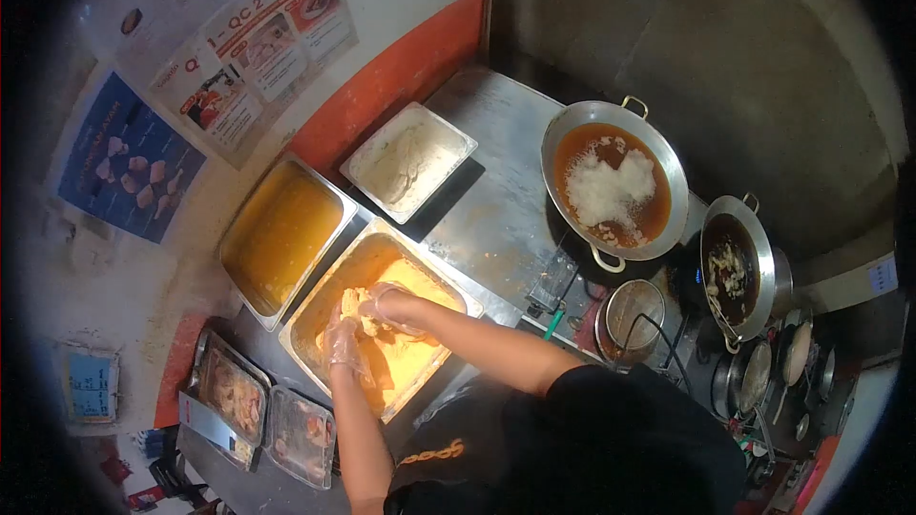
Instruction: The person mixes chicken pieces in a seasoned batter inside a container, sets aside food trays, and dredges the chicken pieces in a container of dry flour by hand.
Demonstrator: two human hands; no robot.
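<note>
We count two gloved hands over the steel counter (501, 191), both in one breading tray (431, 264) at its near edge. The left hand (343, 336) has its fingers clamped on a coated clump (354, 301), raised above the orange-yellow breading (420, 281) near the tray's middle. We cannot tell whether the clump is one piece or several. The right hand (389, 305) meets it from the other side, its fingers too hidden for us to tell how they stand.

Toward the counter's wall edge we see one tray of yellow liquid (329, 183) and one tray of white flour (444, 181). Two containers of raw pieces, one larger (239, 360) and one smaller (303, 399), lie side by side at the counter's left end. Beyond its right side stand two woks of oil, a larger (679, 191) with pale foam and a smaller, darker one (766, 267).
</note>
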